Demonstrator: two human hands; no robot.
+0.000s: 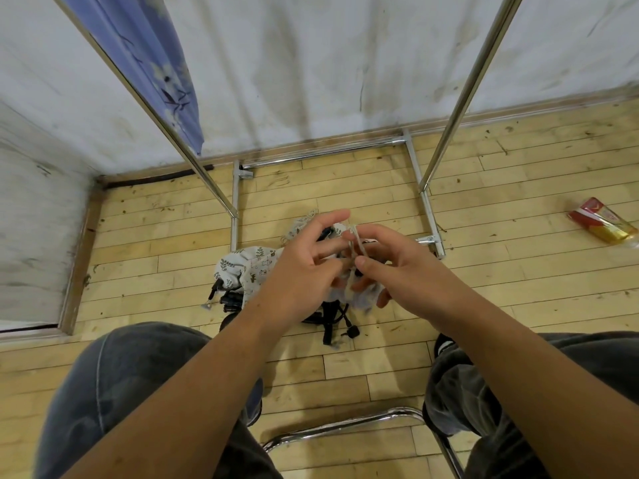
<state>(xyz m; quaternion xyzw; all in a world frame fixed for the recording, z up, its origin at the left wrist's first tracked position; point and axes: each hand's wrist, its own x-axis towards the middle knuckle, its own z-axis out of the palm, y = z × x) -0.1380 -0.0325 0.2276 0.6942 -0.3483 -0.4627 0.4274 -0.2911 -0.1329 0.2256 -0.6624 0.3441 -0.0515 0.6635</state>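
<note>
Two bare forearms reach forward from the lower edge and converge at mid-frame, above the floor. The left hand (301, 264) is turned back-up, its index finger stretched forward and its remaining fingers and thumb curled inward to pinch a white cord (355, 240). The right hand (401, 271) faces it, index finger arched over the cord and thumb closing on it from below. Its lower fingers curl under a pale cloth (363, 295) from which the cord rises. Cord and cloth are thus held between the two hands, in the air, directly over a heap of leaf-printed fabric (238, 264) and black straps (332, 319) lying on the floor.

Pale wooden boards (345, 368), scuffed and speckled, form the floor. A chrome rack (425, 202) stands on it, with two slanting poles and a rectangular base against a stained white wall (311, 63). A blue patterned cloth (155, 63) hangs along the left pole. A red and gold packet (601, 223) lies well apart at right. Grey trouser knees (121, 392) and a chrome chair frame (345, 423) fill the foreground.
</note>
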